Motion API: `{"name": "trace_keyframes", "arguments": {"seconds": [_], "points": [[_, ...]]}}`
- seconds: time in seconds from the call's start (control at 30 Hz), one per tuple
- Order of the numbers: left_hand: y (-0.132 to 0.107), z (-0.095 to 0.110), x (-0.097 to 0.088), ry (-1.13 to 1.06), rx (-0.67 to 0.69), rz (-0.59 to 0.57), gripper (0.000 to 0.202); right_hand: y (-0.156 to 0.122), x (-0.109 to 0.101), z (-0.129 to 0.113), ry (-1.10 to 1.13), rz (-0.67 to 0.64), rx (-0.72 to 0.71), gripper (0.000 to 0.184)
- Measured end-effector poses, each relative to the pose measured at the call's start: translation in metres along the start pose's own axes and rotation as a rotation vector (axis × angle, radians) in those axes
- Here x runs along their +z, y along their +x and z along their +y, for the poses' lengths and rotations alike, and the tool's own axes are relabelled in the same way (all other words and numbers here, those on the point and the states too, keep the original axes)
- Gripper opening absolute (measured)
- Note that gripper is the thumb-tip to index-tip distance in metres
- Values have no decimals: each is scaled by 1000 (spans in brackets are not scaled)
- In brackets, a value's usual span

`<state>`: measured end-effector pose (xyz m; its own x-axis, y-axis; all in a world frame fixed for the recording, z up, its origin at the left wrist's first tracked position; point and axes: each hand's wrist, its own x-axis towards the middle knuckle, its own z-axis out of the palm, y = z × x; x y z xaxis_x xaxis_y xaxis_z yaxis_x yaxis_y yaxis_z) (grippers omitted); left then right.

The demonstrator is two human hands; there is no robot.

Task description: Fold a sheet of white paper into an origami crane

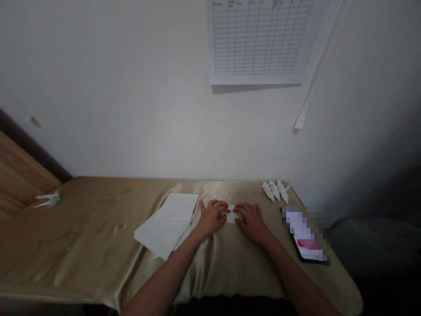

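A small piece of white paper (232, 217) lies on the cloth between my two hands. My left hand (213, 216) bends over its left side, with thumb and fingertips on the paper. On the opposite side, my right hand (251, 220) has its thumb and fingers closed on the paper's right edge. The fingers cover part of the paper, so any folds in it are hard to make out. Just left of my left hand lies a loose stack of white paper sheets (171, 219), with a dotted line across one of them.
Folded white paper figures (275, 191), like cranes, stand in a row at the back right. Nearer, a phone (304, 237) with a lit, blurred screen lies by the table's right edge. A white forked object (48, 200) sits far left. Behind is a wall with a printed chart (256, 41).
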<state>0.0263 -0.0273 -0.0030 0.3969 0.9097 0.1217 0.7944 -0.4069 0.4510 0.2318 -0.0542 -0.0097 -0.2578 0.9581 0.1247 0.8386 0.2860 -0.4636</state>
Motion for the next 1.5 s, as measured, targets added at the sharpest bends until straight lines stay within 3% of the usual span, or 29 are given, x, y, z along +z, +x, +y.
{"name": "trace_keyframes", "arguments": {"seconds": [0.17, 0.4, 0.63, 0.93, 1.2, 1.5], "points": [[4, 0, -2, -30, 18, 15, 23, 3, -3, 7, 94, 13, -71, 34], [11, 2, 0, -19, 74, 99, 17, 6, -2, 12, 19, 27, -75, 34], [8, 5, -1, -5, 56, 55, 5, 7, -1, 13, 19, 49, -50, 31], [0, 16, 4, 138, 55, 66, 20, 8, 3, 20, 25, 64, -83, 27], [-7, 24, 11, 216, 56, 62, 46, 8, 2, 20, 2, 64, -94, 25], [-11, 27, 15, 247, 62, 36, 50, 7, 4, 21, 21, 66, -90, 26]]}}
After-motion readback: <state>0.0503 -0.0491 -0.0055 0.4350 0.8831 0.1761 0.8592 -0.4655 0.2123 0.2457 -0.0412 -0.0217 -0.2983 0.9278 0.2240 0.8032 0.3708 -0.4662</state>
